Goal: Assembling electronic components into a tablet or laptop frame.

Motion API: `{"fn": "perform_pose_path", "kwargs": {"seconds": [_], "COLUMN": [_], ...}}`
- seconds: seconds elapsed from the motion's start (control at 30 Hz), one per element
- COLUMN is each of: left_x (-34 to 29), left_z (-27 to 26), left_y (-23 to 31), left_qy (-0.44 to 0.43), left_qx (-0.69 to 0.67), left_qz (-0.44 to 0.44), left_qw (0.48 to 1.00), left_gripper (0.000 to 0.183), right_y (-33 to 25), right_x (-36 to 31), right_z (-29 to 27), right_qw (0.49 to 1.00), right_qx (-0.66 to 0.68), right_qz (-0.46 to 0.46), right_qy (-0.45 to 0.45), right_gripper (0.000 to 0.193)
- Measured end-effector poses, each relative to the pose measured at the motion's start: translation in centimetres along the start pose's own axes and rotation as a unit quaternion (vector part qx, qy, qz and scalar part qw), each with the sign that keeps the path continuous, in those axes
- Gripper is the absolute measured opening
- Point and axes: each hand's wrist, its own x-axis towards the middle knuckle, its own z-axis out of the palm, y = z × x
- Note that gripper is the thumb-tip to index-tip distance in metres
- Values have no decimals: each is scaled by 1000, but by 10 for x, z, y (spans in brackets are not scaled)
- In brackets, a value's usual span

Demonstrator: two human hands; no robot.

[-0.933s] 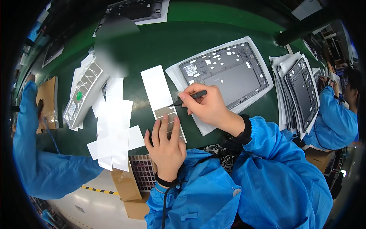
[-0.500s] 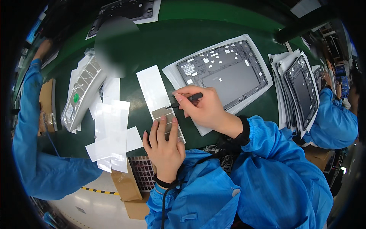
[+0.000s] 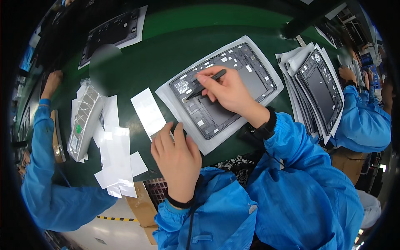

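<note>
My right hand [image 3: 228, 91] grips a pair of black tweezers [image 3: 218, 75] over a dark tablet housing [image 3: 214, 112], which lies on a white sheet [image 3: 166, 96]. The tweezer tips reach the housing's left part, where a small greyish piece shows at them; whether it touches the surface I cannot tell. Several small white patches dot the housing. My left hand [image 3: 178, 164] is open, its fingers bent and apart, at the near end of a white backing strip [image 3: 146, 109]. Those fingers hide most of that end; I cannot tell whether they press on it.
To the left lie loose white strips [image 3: 118, 152] and a plastic-wrapped bundle [image 3: 86, 121] with a green dot. A stack of housings [image 3: 318, 89] with sheets between stands right. Another housing [image 3: 110, 35] lies at the far left. Co-workers' blue sleeves [image 3: 39, 154] show at both sides.
My right hand has carried the tweezers from the backing strip, up and right, onto the housing. My left fingers have lifted or slid slightly at the strip. The whole view has shifted.
</note>
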Motion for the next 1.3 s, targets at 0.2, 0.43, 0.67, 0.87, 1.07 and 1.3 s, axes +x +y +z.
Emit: {"fn": "perform_pose_path", "kwargs": {"seconds": [0.2, 0.43, 0.67, 0.87, 1.07, 1.3], "left_x": [17, 22, 25, 28, 36, 43], "left_z": [21, 23, 25, 26, 30, 44], "left_y": [8, 7, 6, 6, 10, 12], "left_qy": [-15, -19, -16, -27, -18, -29], "left_qx": [-11, -4, -4, -21, -22, 170], "left_qz": [-2, -6, -7, -13, -2, 56], "left_qw": [1000, 1000, 1000, 999, 1000, 983], "left_gripper": [32, 33, 33, 33, 47, 47], "right_y": [3, 2, 3, 7, 9, 11], "right_x": [5, 7, 9, 16, 17, 10], "right_z": [0, 0, -1, -7, -9, -2], "right_qw": [1000, 1000, 999, 999, 998, 1000], "right_qx": [-24, -13, -25, 0, 9, -5], "right_qz": [2, -15, -7, 32, 40, 7], "right_qy": [-13, -14, -20, -32, -38, -1], "right_gripper": [22, 18, 19, 19, 18, 19]}}
